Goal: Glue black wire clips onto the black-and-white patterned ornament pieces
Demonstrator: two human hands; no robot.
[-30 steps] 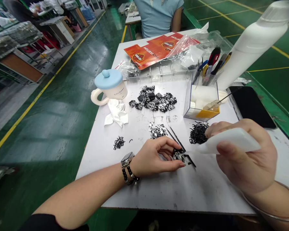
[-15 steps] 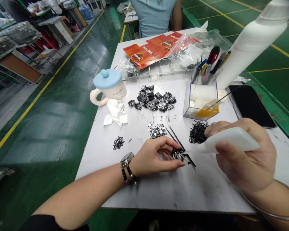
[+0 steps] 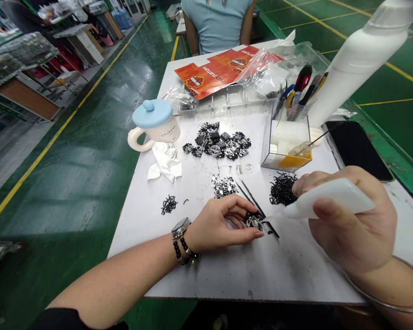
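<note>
Between the fingertips of my left hand (image 3: 223,221) is a small black and silver part (image 3: 253,221). My right hand (image 3: 354,220) is wrapped round a translucent white squeeze bottle (image 3: 333,199), its thin nozzle pointing left at the part. Black tweezers (image 3: 251,198) lie just beyond my left fingertips, touching or close to the part. Small silver pieces (image 3: 224,187) are heaped behind my left hand. A pile of short black pieces (image 3: 282,189) lies beyond the bottle, and a smaller black pile (image 3: 169,205) is at the left. Similar black and silver parts (image 3: 218,140) form a heap farther back.
A lidded mug (image 3: 161,126) and crumpled tissue (image 3: 165,162) stand left on the white table (image 3: 199,279). A clear tool box (image 3: 285,142), a tall white bottle (image 3: 358,64) and a phone (image 3: 359,149) are at the right. Behind sit orange cards (image 3: 216,73) and a person (image 3: 218,25).
My right hand and the squeeze bottle have shifted very slightly to the right. The person across the table has moved a little to the left.
</note>
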